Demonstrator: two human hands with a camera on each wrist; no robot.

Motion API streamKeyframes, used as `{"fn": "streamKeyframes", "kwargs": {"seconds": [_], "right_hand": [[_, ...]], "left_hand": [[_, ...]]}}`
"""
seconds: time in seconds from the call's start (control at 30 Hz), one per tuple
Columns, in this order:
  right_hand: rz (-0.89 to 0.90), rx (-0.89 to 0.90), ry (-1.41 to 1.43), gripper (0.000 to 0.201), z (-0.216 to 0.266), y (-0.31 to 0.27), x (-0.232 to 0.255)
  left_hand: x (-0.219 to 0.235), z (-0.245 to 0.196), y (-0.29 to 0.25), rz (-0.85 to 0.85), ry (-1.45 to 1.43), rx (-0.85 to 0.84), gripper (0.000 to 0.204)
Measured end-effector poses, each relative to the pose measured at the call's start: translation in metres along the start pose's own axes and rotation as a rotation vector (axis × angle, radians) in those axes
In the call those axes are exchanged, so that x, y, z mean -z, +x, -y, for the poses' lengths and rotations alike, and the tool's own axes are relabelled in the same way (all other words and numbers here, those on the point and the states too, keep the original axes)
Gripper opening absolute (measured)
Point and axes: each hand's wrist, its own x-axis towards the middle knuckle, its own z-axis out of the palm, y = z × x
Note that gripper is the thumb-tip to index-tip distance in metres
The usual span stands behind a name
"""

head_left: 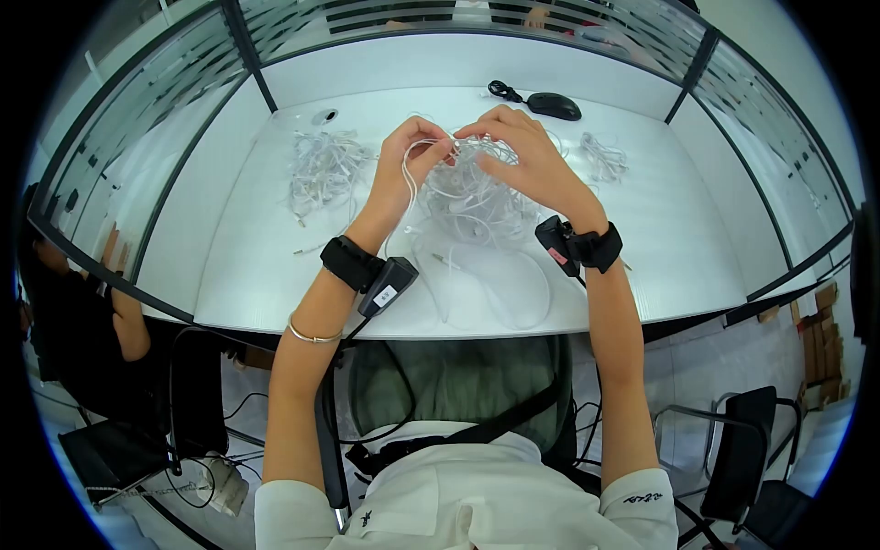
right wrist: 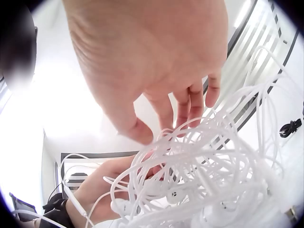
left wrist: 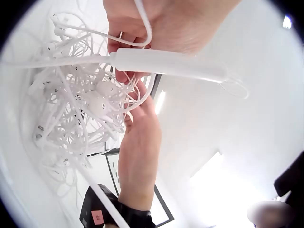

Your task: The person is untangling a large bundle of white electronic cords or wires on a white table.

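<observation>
A tangle of white earphone cables with earbuds lies under both hands at the middle of the desk. My left hand pinches strands at its upper edge, and a loose length of cable loops down past that wrist. Close to the left wrist camera hangs a thick white cable sleeve. My right hand reaches in from the other side, its fingertips at the upper strands. In the right wrist view, its thumb stands apart from the fingers, and white earbuds show among the loops.
Another heap of white cables lies on the left of the desk, a smaller bundle on the right. A black mouse with its coiled cord is at the back. Low partitions surround the desk; a person sits at left.
</observation>
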Motion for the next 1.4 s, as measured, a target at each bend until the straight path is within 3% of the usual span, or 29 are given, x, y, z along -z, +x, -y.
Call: {"fn": "streamKeyframes", "kwargs": {"seconds": [0.13, 0.43, 0.63, 0.83, 0.93, 1.03, 1.23, 1.4], "right_hand": [[-0.147, 0.002, -0.152, 0.017, 0.007, 0.002, -0.008], [-0.209, 0.125, -0.207, 0.011, 0.014, 0.004, -0.012], [-0.147, 0.121, -0.281, 0.012, 0.015, 0.001, -0.014], [-0.112, 0.011, -0.032, 0.013, 0.009, 0.003, -0.009], [-0.122, -0.038, 0.338, 0.013, 0.006, 0.004, -0.011], [-0.047, -0.131, 0.507, 0.017, 0.008, 0.003, -0.006], [0.012, -0.216, 0.215, 0.031, 0.003, 0.003, -0.005], [-0.022, -0.310, 0.296, 0.033, 0.001, 0.002, -0.003]], "left_hand": [[0.000, 0.004, 0.001, 0.024, -0.043, -0.018, 0.008], [-0.002, 0.010, 0.003, -0.041, -0.022, -0.061, 0.008], [-0.003, 0.008, 0.002, -0.020, 0.038, -0.076, 0.008], [0.005, 0.017, 0.004, -0.084, 0.111, -0.075, 0.009], [0.005, 0.013, 0.004, -0.080, 0.034, -0.053, 0.009], [0.002, -0.003, 0.002, -0.098, 0.047, 0.002, 0.010], [0.003, 0.001, 0.001, -0.057, 0.094, -0.069, 0.009], [-0.002, 0.001, -0.002, -0.057, 0.130, -0.039, 0.009]]}}
